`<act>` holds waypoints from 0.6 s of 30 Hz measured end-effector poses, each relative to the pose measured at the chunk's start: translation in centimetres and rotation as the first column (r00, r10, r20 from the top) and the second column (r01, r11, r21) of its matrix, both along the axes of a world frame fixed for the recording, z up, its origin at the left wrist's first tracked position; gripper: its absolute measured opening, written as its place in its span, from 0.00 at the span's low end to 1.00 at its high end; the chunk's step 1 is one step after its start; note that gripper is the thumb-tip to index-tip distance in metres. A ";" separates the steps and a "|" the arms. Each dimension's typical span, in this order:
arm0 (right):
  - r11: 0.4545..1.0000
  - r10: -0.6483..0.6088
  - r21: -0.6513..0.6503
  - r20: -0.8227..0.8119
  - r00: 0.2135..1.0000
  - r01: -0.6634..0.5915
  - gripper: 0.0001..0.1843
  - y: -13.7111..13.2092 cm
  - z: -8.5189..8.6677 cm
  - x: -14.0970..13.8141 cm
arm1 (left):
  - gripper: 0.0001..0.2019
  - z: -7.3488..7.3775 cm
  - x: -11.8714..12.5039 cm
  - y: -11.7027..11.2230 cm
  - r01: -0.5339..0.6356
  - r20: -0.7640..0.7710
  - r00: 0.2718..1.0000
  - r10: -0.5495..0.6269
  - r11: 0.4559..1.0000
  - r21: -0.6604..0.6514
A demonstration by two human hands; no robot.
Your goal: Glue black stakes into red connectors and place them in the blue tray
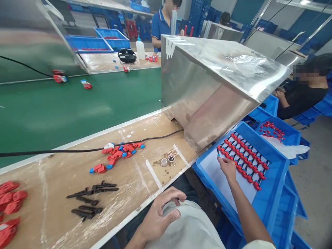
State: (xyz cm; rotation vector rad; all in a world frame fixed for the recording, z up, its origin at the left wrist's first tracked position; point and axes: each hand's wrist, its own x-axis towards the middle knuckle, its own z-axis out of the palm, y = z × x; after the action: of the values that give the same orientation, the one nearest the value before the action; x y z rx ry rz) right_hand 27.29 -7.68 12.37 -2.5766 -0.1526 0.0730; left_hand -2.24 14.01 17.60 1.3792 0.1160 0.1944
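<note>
My right hand (227, 167) reaches into a blue tray (275, 186) at my right, fingers pinched on a small blue-tipped part at the near end of rows of black-and-red parts (242, 157) laid on white paper. My left hand (160, 216) rests loosely curled on my lap by the bench edge, holding nothing visible. On the wooden bench (52, 180) lie a heap of red and blue parts (118, 155), several black strips (89, 199) and red pieces (9, 199) at the far left.
A steel hood (207, 83) stands on the bench, a black cable (77, 150) running to it. Beyond is a green conveyor belt (77, 100). Two small metal cups (167, 159) sit near tape strips. Another blue bin (275, 133) holds red parts. Other people work across and at right.
</note>
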 end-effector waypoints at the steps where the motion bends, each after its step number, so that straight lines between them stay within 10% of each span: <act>1: 0.999 -0.031 -0.045 -0.053 0.998 0.028 0.21 -0.1 -1.0 1.2 | 0.26 -0.1 0.1 -0.1 0.004 -0.005 1.000 -0.004 1.000 -0.015; 9: 0.976 -0.037 -0.219 -0.226 0.973 -0.013 0.16 1.8 -6.0 4.1 | 0.21 -3.2 -0.8 -1.0 -0.199 -0.100 0.977 0.187 0.973 -0.121; 18: 0.966 -0.012 -0.257 -0.151 0.988 -0.027 0.17 1.4 -7.3 4.9 | 0.21 -3.7 0.0 -0.7 -0.258 -0.330 0.922 0.202 0.956 -0.138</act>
State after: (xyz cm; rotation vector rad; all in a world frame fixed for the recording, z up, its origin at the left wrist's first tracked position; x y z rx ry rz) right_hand 32.15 -6.25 5.03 -2.8172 -0.1014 0.3104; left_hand -2.28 13.27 13.93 1.2058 0.5521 0.1561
